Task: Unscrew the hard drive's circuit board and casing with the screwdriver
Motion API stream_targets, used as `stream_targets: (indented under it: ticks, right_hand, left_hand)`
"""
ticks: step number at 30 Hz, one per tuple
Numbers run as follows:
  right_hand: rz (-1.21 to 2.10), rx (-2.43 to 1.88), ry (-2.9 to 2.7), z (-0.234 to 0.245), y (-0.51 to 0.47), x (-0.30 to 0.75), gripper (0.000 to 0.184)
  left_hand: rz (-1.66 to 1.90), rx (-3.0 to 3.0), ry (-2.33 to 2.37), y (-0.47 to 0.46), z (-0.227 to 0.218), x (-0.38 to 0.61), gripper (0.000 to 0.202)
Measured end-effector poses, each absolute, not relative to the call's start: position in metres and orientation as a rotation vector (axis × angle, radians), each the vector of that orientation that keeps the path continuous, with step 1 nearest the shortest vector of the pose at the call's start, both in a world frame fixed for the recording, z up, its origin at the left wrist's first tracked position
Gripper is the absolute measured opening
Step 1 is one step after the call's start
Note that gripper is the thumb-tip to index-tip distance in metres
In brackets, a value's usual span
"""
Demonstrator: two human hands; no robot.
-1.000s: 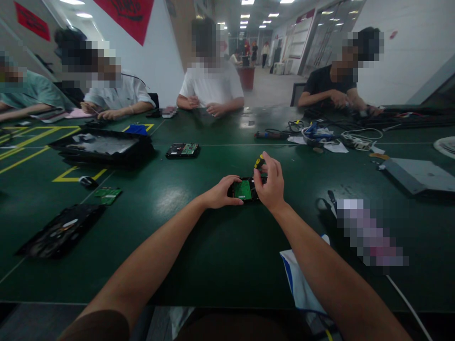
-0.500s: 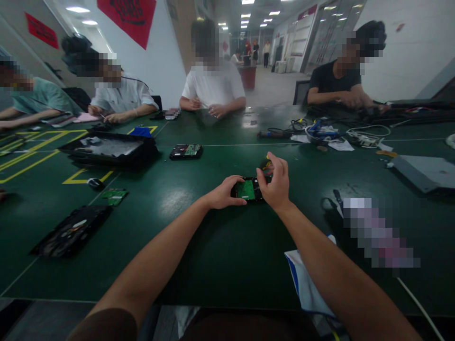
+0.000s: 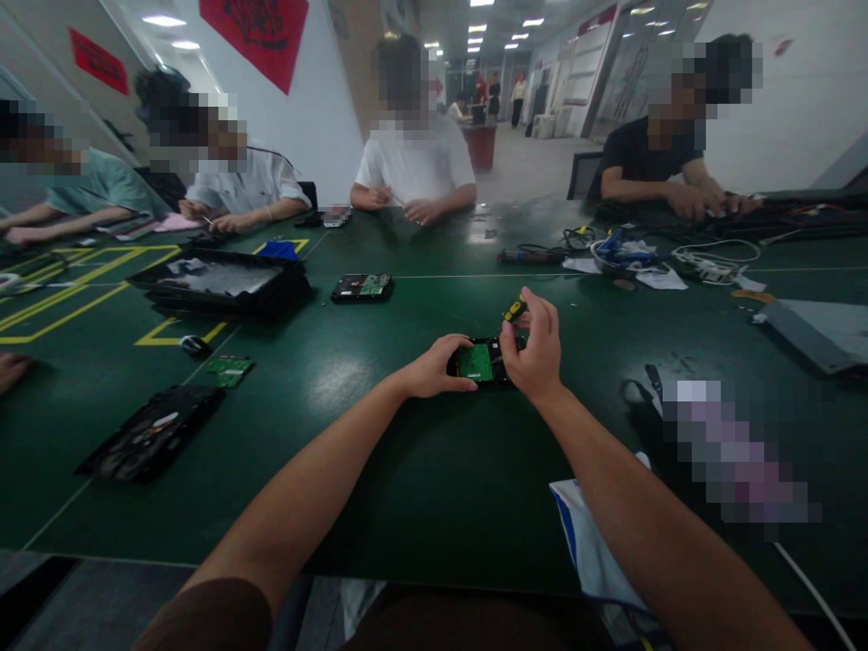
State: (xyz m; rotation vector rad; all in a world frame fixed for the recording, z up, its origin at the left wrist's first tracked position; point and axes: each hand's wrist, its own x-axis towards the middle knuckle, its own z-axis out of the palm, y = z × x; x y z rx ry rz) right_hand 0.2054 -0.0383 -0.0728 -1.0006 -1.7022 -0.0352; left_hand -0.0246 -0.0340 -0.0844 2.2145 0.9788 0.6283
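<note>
A hard drive (image 3: 476, 362) with a green circuit board on its upper face lies flat on the dark green table. My left hand (image 3: 438, 366) is closed round its left end, thumb on the near edge and fingers on the far edge. Over the right end of the drive, my right hand (image 3: 535, 353) pinches a short screwdriver (image 3: 515, 310) with a yellow and black handle, held tilted. The screwdriver's tip is hidden behind the right fingers, so I cannot tell whether it touches the drive.
Another hard drive (image 3: 362, 287) lies farther back, near a black tray (image 3: 223, 276). At left are a loose circuit board (image 3: 231, 370) and a black part (image 3: 153, 434). Tangled cables (image 3: 620, 253), a grey case (image 3: 814, 334) and a white-blue cloth (image 3: 597, 542) lie right. Several people sit opposite.
The screwdriver handle has turned in my right fingers and shows more plainly. My left hand keeps its hold on the hard drive. The whole view has shifted slightly.
</note>
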Motion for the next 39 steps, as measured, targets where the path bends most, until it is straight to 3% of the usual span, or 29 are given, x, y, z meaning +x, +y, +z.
stream_targets:
  ticks: [39]
  right_hand:
    - [-0.098,-1.071,-1.663,-0.0720,-0.0404,0.2090,0.064]
  left_hand:
    - [0.632,2.260,1.011,-0.0318,-0.0884,-0.0228,0.082]
